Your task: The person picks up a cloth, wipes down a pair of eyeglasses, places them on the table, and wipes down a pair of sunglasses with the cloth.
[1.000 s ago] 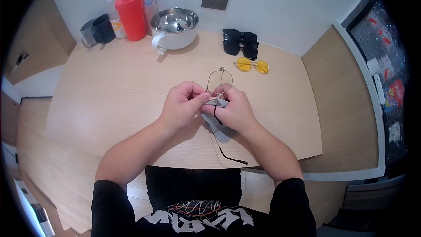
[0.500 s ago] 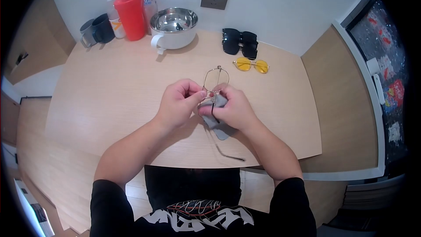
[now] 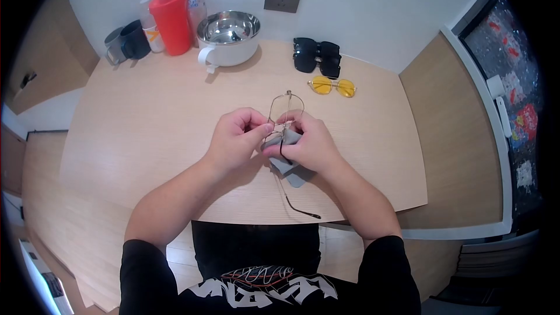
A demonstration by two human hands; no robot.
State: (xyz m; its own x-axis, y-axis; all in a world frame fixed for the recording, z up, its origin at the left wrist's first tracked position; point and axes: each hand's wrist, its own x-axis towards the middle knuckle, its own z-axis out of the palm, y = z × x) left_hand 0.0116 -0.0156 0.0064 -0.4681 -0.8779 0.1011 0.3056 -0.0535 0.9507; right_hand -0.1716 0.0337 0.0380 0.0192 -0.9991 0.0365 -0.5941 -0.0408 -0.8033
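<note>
Head view, looking down past my forearms: along the back of the pale wooden table, at the left, stand a grey mug, a dark mug, a white bottle with an orange mark, a red jug with a white lid and a clear bottle with an orange cap; just beside them sits a white bowl with a steel inside, its handle towards me. To the right lie dark sunglasses, with yellow-lensed glasses near them on my side; all of these are well apart from my hands, and nothing stands between them and me.

Clear glasses are between my hands, above the near middle of the table; they have a thin metal frame, turned on end so that one rim points away from me; one arm with a dark tip runs down towards the near edge, the other dark tip crosses by my right thumb. My left hand pinches the frame between thumb and finger; my right hand is closed on a grey cloth against the glasses, its lower part hanging below; my fingers hide the lower rim, so I cannot tell whether the cloth touches that lens.
</note>
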